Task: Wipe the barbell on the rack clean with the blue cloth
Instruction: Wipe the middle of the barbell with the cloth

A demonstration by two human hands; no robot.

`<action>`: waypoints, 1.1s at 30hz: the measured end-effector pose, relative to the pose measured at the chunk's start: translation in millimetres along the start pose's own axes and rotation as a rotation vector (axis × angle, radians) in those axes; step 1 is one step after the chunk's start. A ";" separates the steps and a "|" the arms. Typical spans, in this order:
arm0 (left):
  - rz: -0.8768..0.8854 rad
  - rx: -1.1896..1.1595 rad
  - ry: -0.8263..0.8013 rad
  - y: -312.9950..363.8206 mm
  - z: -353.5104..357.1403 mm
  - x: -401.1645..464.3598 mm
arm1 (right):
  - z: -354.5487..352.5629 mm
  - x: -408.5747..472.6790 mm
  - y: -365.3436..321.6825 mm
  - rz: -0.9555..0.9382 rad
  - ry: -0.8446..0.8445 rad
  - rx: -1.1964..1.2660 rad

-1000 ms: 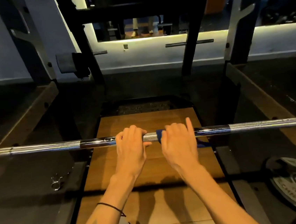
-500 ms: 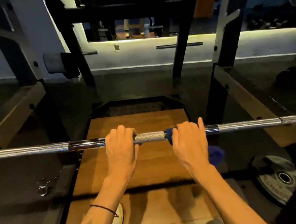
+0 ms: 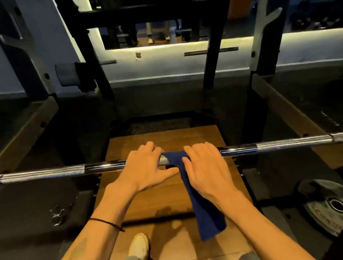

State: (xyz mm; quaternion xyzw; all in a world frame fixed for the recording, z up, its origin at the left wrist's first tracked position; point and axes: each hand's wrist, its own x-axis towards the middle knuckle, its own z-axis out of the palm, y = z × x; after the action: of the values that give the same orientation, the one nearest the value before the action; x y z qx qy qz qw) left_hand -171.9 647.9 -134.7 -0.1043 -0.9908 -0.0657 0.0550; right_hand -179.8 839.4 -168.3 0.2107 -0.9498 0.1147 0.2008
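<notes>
A chrome barbell point(image 3: 274, 145) runs across the view at waist height, resting on the rack. A blue cloth point(image 3: 204, 209) is draped over the bar's middle and hangs down in a long strip toward me. My right hand point(image 3: 207, 170) lies over the bar with its fingers curled round the cloth and the bar. My left hand point(image 3: 147, 167) grips the bar just left of the cloth, thumb stretched out toward the cloth below the bar. The bar under both hands is hidden.
Black rack uprights point(image 3: 212, 62) stand behind the bar, with slanted safety arms point(image 3: 284, 105) at both sides. A wooden platform point(image 3: 163, 143) lies beneath. A weight plate point(image 3: 326, 206) lies on the floor at right, a collar clip point(image 3: 57, 213) at left. My shoe point(image 3: 138, 246) shows below.
My right hand slid left along the bar with the cloth, closing the gap to my left hand. The cloth now hangs down in a long strip under my right wrist.
</notes>
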 end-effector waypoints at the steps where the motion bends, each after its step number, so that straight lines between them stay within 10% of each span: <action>1: -0.013 -0.018 -0.017 -0.1 -1.0 -1.7 | -1.4 -0.7 1.7 0.009 0.022 0.006; 7: 0.029 -0.002 -0.001 -6.7 2.9 -4.3 | -6.6 -15.4 51.2 0.153 0.069 -0.078; 20: -0.051 -0.327 0.650 6.0 59.1 -24.9 | 9.9 18.2 -39.3 -0.020 -0.033 -0.031; 27: -0.028 -0.197 0.538 4.8 44.1 -26.7 | -18.2 -5.4 78.2 0.135 0.030 -0.161; 33: -0.030 -0.100 0.257 7.8 12.1 9.3 | -5.9 12.4 6.5 0.200 -0.025 -0.234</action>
State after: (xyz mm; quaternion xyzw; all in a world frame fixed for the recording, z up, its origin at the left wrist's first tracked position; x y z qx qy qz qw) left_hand -180.4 659.1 -144.6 -0.0827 -0.9726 -0.1289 0.1751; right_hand -191.0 842.6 -158.6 0.0917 -0.9753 0.0199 0.1999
